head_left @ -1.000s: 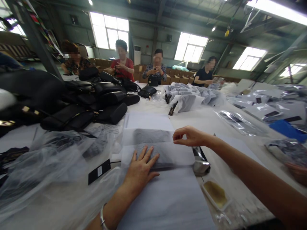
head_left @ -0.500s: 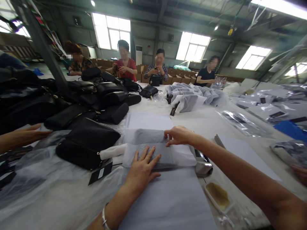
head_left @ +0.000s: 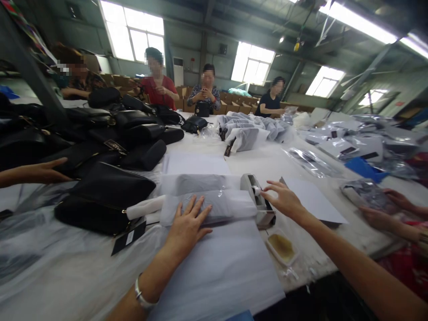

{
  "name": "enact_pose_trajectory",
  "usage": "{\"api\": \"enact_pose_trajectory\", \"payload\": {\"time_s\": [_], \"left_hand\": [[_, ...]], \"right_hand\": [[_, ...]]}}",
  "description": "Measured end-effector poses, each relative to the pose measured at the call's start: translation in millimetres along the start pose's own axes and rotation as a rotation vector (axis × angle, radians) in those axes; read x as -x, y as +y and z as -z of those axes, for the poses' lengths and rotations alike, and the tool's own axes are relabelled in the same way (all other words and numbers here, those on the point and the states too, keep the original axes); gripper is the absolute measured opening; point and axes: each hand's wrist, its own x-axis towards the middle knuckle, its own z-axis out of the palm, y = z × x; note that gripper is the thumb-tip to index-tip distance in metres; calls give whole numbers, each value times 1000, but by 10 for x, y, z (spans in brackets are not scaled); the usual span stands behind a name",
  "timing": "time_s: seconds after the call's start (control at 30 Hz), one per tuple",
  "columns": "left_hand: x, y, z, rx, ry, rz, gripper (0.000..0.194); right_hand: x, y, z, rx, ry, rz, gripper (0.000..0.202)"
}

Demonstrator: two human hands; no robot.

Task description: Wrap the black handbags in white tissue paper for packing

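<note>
A bundle wrapped in thin white paper (head_left: pixel 214 206) lies before me on a stack of white sheets (head_left: pixel 220 267). My left hand (head_left: pixel 189 227) rests flat on the bundle, fingers spread. At the tape dispenser (head_left: pixel 249 185), just right of the bundle, my right hand (head_left: pixel 282 198) has thumb and index finger near the tape roll; whether tape is between them is too small to tell. A white-wrapped strap (head_left: pixel 145 207) runs from the bundle toward a black bag (head_left: pixel 107 196). Beside it lies a black tag (head_left: pixel 129 238).
Black bags (head_left: pixel 133 129) are piled at the left, where another person's hand (head_left: pixel 40 173) reaches in. A shallow dish (head_left: pixel 281 248) sits below the dispenser. Wrapped bags (head_left: pixel 250 129) stand farther back. Another person's hands (head_left: pixel 384 214) hold a clear-wrapped item at right. Several people work across the table.
My right hand has left the wrapped bundle's paper edge and moved right to the tape dispenser. My left hand stays flat on the bundle. The view has turned slightly right.
</note>
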Motion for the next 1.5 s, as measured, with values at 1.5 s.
{"api": "enact_pose_trajectory", "payload": {"time_s": [1.5], "left_hand": [[-88, -143, 219, 215, 5, 38, 64]], "right_hand": [[584, -333, 680, 127, -135, 444, 26]]}}
